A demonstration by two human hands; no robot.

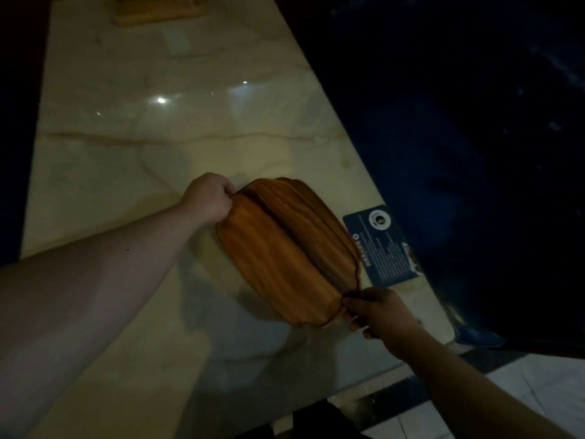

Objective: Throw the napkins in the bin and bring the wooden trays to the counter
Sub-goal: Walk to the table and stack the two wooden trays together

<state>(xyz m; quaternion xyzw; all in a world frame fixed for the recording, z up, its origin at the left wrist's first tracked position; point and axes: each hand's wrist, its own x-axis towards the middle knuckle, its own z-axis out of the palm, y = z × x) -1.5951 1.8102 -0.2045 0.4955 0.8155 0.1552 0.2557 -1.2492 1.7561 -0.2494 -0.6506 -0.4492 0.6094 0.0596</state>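
A small stack of orange-brown wooden trays [286, 248] lies slantwise over the pale marble counter [126, 160], the upper tray shifted a little to the right of the lower one. My left hand [207, 198] grips the stack's far left end. My right hand [378, 312] pinches its near right end. Whether the trays rest on the marble or hover just above it I cannot tell. No napkins are in view.
A blue printed card [381, 245] lies on the counter's right edge beside the trays. A light wooden block or board [158, 9] stands at the counter's far end. Dark blue space lies right of the counter; tiled floor [538, 384] shows at the lower right.
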